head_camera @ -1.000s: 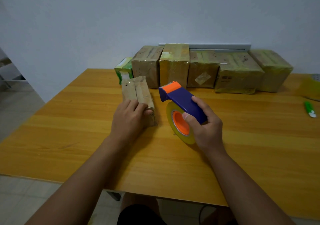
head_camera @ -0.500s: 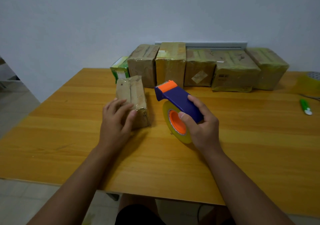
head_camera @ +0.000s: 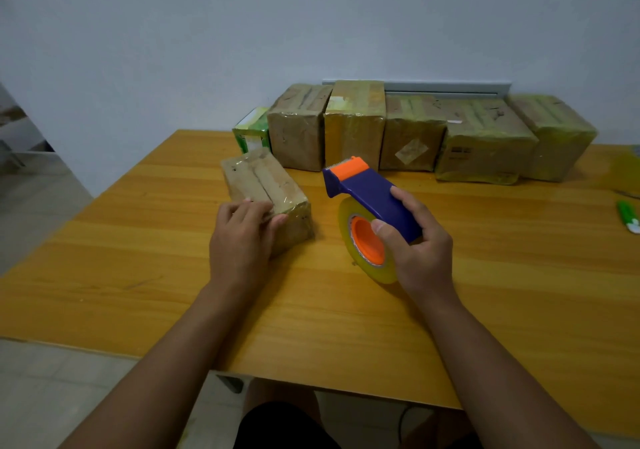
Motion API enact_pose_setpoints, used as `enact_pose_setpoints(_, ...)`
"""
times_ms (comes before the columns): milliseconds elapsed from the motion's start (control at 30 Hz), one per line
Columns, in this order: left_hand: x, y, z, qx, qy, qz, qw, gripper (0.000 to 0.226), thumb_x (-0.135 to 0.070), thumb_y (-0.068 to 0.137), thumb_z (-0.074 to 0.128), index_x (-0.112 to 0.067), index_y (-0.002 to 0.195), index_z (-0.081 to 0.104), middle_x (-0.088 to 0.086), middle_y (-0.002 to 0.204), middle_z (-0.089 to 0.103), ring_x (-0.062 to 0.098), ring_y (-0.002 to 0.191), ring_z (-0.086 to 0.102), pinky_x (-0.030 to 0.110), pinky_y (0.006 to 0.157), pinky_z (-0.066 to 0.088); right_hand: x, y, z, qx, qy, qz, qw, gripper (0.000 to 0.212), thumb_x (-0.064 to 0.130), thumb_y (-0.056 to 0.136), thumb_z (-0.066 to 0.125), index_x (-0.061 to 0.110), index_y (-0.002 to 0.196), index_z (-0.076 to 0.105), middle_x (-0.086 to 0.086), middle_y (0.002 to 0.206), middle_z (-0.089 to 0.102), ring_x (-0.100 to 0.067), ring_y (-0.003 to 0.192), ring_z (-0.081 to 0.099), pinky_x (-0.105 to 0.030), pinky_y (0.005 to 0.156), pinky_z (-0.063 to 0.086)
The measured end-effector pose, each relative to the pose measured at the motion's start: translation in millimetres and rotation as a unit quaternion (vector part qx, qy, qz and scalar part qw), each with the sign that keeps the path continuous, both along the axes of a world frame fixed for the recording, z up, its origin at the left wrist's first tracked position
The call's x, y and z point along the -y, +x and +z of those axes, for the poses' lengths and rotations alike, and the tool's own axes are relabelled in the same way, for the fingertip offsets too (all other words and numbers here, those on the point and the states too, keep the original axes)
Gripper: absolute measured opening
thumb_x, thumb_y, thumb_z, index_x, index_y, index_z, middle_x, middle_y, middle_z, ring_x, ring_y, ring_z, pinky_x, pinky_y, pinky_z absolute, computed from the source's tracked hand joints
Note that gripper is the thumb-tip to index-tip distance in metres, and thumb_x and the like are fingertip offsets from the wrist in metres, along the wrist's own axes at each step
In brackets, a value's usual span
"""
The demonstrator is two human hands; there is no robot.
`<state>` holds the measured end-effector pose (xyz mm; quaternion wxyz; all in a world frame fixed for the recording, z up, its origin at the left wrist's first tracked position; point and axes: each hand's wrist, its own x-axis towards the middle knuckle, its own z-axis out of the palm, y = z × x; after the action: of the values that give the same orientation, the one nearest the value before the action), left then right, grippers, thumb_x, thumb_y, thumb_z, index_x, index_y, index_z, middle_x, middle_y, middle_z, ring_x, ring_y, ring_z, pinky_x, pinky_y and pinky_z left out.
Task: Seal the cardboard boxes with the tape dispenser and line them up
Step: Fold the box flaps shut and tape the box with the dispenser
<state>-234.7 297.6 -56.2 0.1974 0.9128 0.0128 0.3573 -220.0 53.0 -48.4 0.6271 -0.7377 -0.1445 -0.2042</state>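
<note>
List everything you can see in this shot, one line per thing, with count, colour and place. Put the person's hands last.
taped cardboard boxes: five, brown under yellowish tape, in a row at the table's far edge by the wall.
green carton: one, green and white, left end of that row.
loose cardboard box: one, brown, taped, in front of the row, left of centre.
tape dispenser: one, blue with orange cutter and hub, yellowish roll, centre.
green tool: one, green and white, right edge; kind unclear.
table: one, orange-brown wood.
wall rail: one, grey, behind the boxes.
left hand: rests on the loose cardboard box's near end.
right hand: grips the tape dispenser.
</note>
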Motion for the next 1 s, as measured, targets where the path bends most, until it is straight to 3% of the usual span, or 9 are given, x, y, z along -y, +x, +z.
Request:
enact_pose_setpoints(67,12,0,3,0.004,-0.009,0.028,1.0,0.029,-0.037,0.089,0.065,-0.012,0.104,0.066,0.003,0.099,0.068,0.025,0.099,0.048,0.036,0.077,0.046,1,0,-1,0.002,-0.005,-0.003,1.0,0.052,0.054,0.076,0.064,0.048,0.125,0.05,0.032,0.118,0.053,-0.003,0.107,0.057,-0.025,0.078,0.055)
enact_pose_setpoints(167,14,-1,-1,0.005,0.008,0.012,1.0,0.025,-0.033,0.09,0.065,-0.013,0.105,0.065,0.002,0.104,0.067,0.026,0.103,0.047,0.035,0.082,0.044,1,1,-2,0.0,-0.005,-0.002,1.0,0.058,0.055,0.076,0.063,0.039,0.13,0.051,0.024,0.123,0.052,-0.005,0.108,0.057,-0.024,0.078,0.055)
enact_pose_setpoints(300,12,-1,-1,-0.014,0.03,-0.001,0.999,0.027,-0.031,0.091,0.062,-0.012,0.11,0.065,0.002,0.114,0.067,0.028,0.109,0.047,0.041,0.086,0.048,1,1,-2,0.003,-0.003,0.001,1.0,0.056,0.054,0.076,0.064,0.041,0.128,0.05,0.026,0.122,0.052,-0.004,0.108,0.057,-0.024,0.078,0.055)
enact_pose_setpoints(433,0,-5,9,-0.082,-0.037,-0.067,0.994,0.038,-0.037,0.093,0.05,-0.02,0.125,0.061,-0.006,0.127,0.059,0.015,0.124,0.037,0.031,0.094,0.038,1,0,-1,0.0,0.0,0.005,1.0,0.058,0.055,0.075,0.064,0.04,0.129,0.05,0.027,0.121,0.052,-0.001,0.106,0.057,-0.02,0.075,0.054)
enact_pose_setpoints(533,-20,-8,16,-0.142,-0.099,-0.133,0.976,0.046,-0.028,0.091,0.041,-0.026,0.136,0.053,-0.006,0.134,0.05,0.002,0.127,0.032,0.026,0.1,0.035,1,-1,0,-0.001,0.007,0.01,1.0,0.054,0.054,0.075,0.064,0.044,0.126,0.05,0.029,0.119,0.053,0.0,0.106,0.057,-0.019,0.075,0.054)
enact_pose_setpoints(667,-32,-6,24,-0.148,0.0,-0.161,0.976,0.042,-0.017,0.094,0.058,-0.025,0.135,0.054,-0.019,0.138,0.049,-0.001,0.123,0.032,0.009,0.088,0.032,0,-1,0,-0.004,0.01,0.009,1.0,0.055,0.054,0.075,0.064,0.044,0.127,0.05,0.029,0.117,0.054,-0.001,0.107,0.057,-0.02,0.076,0.055)
enact_pose_setpoints(800,-36,-6,25,-0.143,0.016,-0.168,0.975,0.044,-0.024,0.092,0.064,-0.023,0.135,0.056,-0.018,0.137,0.05,0.002,0.124,0.034,0.023,0.096,0.034,0,-1,0,-0.004,0.011,0.008,1.0,0.055,0.053,0.075,0.065,0.043,0.127,0.05,0.034,0.117,0.052,0.002,0.107,0.056,-0.019,0.075,0.054)
enact_pose_setpoints(1000,-30,-3,21,-0.109,0.001,-0.147,0.983,0.044,-0.029,0.086,0.07,-0.023,0.128,0.061,-0.021,0.128,0.053,0.001,0.118,0.038,0.014,0.089,0.032,0,-1,0,-0.001,0.008,0.008,1.0,0.054,0.054,0.075,0.064,0.046,0.126,0.049,0.028,0.12,0.053,-0.001,0.108,0.057,-0.02,0.075,0.055)
